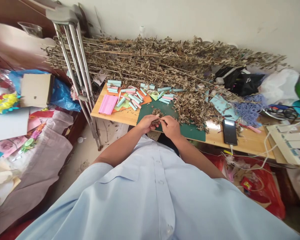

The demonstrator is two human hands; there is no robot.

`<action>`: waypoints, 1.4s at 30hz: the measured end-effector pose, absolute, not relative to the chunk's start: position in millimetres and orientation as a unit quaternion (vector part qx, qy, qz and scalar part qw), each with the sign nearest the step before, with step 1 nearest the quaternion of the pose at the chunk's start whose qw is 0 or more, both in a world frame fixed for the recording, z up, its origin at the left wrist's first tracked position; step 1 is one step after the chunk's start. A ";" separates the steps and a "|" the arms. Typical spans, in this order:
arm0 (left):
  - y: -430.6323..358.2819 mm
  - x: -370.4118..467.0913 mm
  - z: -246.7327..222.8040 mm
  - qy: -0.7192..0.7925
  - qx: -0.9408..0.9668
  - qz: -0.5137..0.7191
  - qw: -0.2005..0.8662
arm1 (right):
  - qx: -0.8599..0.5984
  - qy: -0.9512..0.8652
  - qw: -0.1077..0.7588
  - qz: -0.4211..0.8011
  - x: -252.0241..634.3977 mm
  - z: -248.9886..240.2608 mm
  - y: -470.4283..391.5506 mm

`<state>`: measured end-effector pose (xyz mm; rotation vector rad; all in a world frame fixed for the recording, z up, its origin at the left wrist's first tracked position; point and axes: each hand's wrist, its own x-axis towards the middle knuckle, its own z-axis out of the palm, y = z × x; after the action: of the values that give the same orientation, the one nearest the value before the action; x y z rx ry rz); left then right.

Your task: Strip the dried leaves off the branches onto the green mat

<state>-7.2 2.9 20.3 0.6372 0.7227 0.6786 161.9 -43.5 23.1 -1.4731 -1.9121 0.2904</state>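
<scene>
My left hand [148,124] is closed around a small bunch of dried leaves at the near edge of the green mat [192,132]. Beside it, my right hand [170,126] has its fingers pinched together at the same bunch; what lies between those fingertips is too small to make out. A heap of crumbled dried leaves [190,108] lies on the mat to the right. Several blue and pink paper rolls [135,98] lie to the left, by a pink paper stack [108,104]. Long dried plant stalks [140,60] stretch across the back.
Metal crutches [77,63] lean at the table's left end. To the right are a black phone [230,132] on a cable, purple cord [251,108] and a power strip [290,143]. A red bag [270,190] sits below the table.
</scene>
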 end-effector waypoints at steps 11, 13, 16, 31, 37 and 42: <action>2.4 -10.0 13.1 0.338 0.312 0.318 0.829 | -0.577 -0.740 0.325 0.121 156.0 24.5 -43.4; 2.6 -11.5 11.6 0.331 0.307 0.325 0.831 | -0.565 -0.743 0.334 0.130 154.7 25.3 -43.9; 2.5 -12.8 9.0 0.318 0.297 0.339 0.834 | -0.541 -0.744 0.359 0.156 153.7 25.9 -45.0; -2.3 -8.3 22.1 0.362 0.261 0.355 0.822 | -0.562 -0.668 0.445 0.199 160.5 16.9 -53.8; 0.1 -9.9 26.4 0.368 0.221 0.334 0.839 | -0.587 -0.655 0.433 0.199 168.7 15.2 -57.6; 0.4 -4.4 35.6 0.409 0.216 0.343 0.818 | -0.591 -0.683 0.386 0.191 174.7 12.5 -66.2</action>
<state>-4.4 0.4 35.6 0.4609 0.8722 0.7302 174.7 -66.2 12.5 -1.5040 -1.7381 0.4859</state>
